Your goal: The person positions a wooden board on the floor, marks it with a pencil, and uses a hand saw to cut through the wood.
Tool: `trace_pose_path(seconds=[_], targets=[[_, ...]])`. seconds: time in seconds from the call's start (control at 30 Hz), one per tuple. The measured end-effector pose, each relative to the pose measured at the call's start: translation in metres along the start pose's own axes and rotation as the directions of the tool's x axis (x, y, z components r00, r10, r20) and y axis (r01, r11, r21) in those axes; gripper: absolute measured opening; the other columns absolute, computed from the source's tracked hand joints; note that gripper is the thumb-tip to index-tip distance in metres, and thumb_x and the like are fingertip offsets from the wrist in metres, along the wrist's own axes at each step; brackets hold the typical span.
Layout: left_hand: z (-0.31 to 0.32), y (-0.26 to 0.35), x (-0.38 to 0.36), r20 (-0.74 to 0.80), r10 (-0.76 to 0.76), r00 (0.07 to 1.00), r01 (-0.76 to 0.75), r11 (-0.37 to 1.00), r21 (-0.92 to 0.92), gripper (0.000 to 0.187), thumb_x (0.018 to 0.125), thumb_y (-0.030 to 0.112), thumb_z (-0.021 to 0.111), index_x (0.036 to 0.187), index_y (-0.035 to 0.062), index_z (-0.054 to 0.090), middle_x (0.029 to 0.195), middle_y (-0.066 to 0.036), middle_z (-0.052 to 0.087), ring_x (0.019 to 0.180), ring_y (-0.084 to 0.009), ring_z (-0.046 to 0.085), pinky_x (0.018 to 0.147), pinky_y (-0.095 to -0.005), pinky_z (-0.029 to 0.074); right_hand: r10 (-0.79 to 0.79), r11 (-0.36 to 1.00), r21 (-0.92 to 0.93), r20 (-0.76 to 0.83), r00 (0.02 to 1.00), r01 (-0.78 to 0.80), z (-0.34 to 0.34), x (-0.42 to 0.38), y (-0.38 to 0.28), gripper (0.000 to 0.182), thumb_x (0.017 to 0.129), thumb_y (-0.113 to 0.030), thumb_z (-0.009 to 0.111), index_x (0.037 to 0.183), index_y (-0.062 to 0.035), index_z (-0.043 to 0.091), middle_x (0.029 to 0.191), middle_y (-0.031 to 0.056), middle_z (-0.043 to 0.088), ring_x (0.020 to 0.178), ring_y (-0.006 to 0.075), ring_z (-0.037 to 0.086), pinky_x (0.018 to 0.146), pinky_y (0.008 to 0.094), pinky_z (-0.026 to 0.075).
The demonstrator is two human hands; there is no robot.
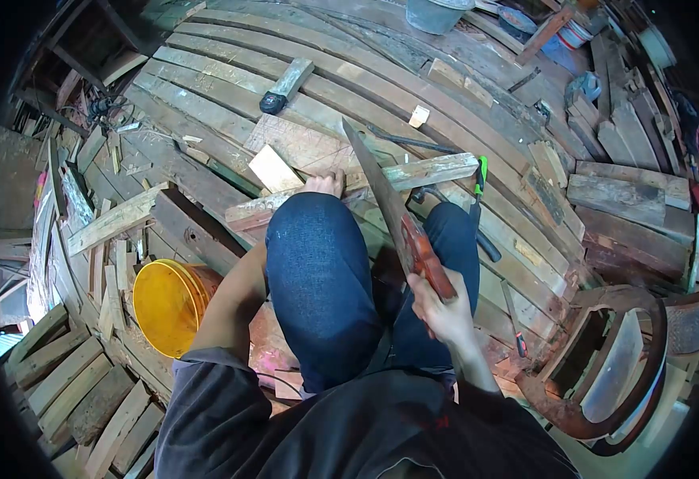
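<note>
1 handsaw [395, 211] is slanting across the weathered plank [437, 169]; right hand [443, 307] is clamping its handle, best hold. Blade is looking thin, probably light, springy sideways, edge risky. Left hand [324, 184] is resting on the plank, closure can't tell. Plank is looking stiff, rough, likely heavier, best gripped clear of the blade. Yellow bucket [162, 307] is standing left.

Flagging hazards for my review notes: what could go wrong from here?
The saw has its blade between the knees, not far from the left hand at the wooden beam; a slip could cut hand or leg. No clamp shows on the beam, so it might shift or roll under sawing.
</note>
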State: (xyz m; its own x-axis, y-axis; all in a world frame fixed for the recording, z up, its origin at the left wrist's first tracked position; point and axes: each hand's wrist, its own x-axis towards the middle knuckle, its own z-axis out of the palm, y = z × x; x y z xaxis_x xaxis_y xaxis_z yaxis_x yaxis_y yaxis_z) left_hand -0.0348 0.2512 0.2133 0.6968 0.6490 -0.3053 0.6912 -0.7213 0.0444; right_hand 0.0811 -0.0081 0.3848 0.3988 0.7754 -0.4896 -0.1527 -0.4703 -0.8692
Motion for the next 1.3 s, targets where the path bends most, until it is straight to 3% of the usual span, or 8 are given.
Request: trace_pose_path(seconds=[0.2,0.23,0.33,0.77,0.93,1.17,1.2,1.3], targets=[[0.005,-0.009,-0.007,-0.176,0.048,0.983,-0.057,0.997,-0.043,0.045,0.088,0.019,0.060,0.128,-0.0018,0.056,0.093,-0.015,0.069,0.084,-0.0288,0.071,0.072,-0.0385,0.056,-0.211,0.947,-0.245,0.017,0.977,0.209,-0.003,0.003,0.017,0.024,0.093,-0.010,0.066,0.076,-0.0003,0.053,0.058,0.0019,0.045,0.056,0.0092,0.039,0.051,0.0321,0.034],[0.008,-0.013,0.003,-0.111,0.014,0.994,-0.029,0.991,-0.132,0.031,0.089,0.016,0.057,0.114,0.0003,0.065,0.094,-0.016,0.068,0.084,-0.0293,0.070,0.071,-0.0408,0.056,-0.249,0.929,-0.273,0.040,0.968,0.251,-0.008,-0.009,0.018,0.022,0.092,-0.008,0.066,0.076,-0.0005,0.053,0.057,0.0035,0.045,0.054,0.0099,0.039,0.051,0.0321,0.035],[0.004,-0.005,-0.004,-0.126,0.003,0.992,-0.013,0.997,-0.075,0.023,0.088,0.016,0.057,0.103,0.0018,0.068,0.091,-0.016,0.068,0.087,-0.0289,0.071,0.072,-0.0410,0.057,-0.162,0.974,-0.156,0.026,0.986,0.164,-0.015,-0.025,0.019,0.022,0.091,-0.007,0.066,0.075,-0.0007,0.053,0.057,0.0051,0.043,0.053,0.0104,0.041,0.050,0.0317,0.034],[0.010,-0.011,0.000,-0.170,0.087,0.982,-0.098,0.993,-0.058,0.039,0.086,0.014,0.059,0.119,-0.0060,0.058,0.088,-0.019,0.071,0.080,-0.0311,0.073,0.068,-0.0409,0.059,-0.282,0.917,-0.279,0.052,0.958,0.285,-0.013,-0.021,0.016,0.013,0.089,-0.003,0.066,0.081,0.0010,0.057,0.056,0.0079,0.045,0.050,0.0138,0.044,0.051,0.0320,0.037],[-0.004,-0.003,-0.002,-0.143,0.025,0.989,-0.039,0.995,-0.094,0.026,0.087,0.016,0.058,0.104,-0.0026,0.066,0.090,-0.020,0.070,0.085,-0.0324,0.072,0.072,-0.0428,0.059,-0.282,0.886,-0.374,0.033,0.959,0.274,0.013,0.050,0.026,0.024,0.092,-0.012,0.065,0.077,0.0002,0.051,0.058,0.0035,0.043,0.057,0.0121,0.039,0.053,0.0332,0.034],[0.026,-0.013,0.009,-0.123,-0.044,0.991,0.016,0.977,-0.215,0.025,0.092,0.017,0.052,0.105,0.0018,0.068,0.088,-0.020,0.066,0.090,-0.0329,0.068,0.078,-0.0469,0.056,-0.146,0.989,-0.029,0.048,0.988,0.147,-0.027,-0.014,0.034,0.021,0.094,-0.005,0.063,0.077,-0.0089,0.052,0.058,-0.0072,0.044,0.047,0.0008,0.042,0.043,0.0211,0.028],[0.026,-0.014,0.008,-0.133,-0.017,0.991,-0.004,0.988,-0.154,0.027,0.092,0.017,0.053,0.109,0.0013,0.065,0.088,-0.020,0.066,0.090,-0.0329,0.068,0.078,-0.0464,0.056,-0.151,0.977,-0.145,0.041,0.988,0.155,-0.023,-0.002,0.031,0.021,0.089,-0.008,0.066,0.075,0.0005,0.054,0.058,0.0102,0.046,0.053,0.0151,0.045,0.053,0.0337,0.038],[0.014,-0.013,0.001,-0.126,0.090,0.988,-0.091,0.996,-0.003,0.043,0.087,0.018,0.058,0.125,-0.0023,0.054,0.086,-0.017,0.065,0.084,-0.0328,0.068,0.074,-0.0440,0.056,-0.312,0.908,-0.286,0.025,0.950,0.305,-0.005,0.037,0.037,0.020,0.089,-0.009,0.067,0.077,0.0009,0.053,0.059,0.0145,0.045,0.051,0.0225,0.041,0.052,0.0356,0.037]])
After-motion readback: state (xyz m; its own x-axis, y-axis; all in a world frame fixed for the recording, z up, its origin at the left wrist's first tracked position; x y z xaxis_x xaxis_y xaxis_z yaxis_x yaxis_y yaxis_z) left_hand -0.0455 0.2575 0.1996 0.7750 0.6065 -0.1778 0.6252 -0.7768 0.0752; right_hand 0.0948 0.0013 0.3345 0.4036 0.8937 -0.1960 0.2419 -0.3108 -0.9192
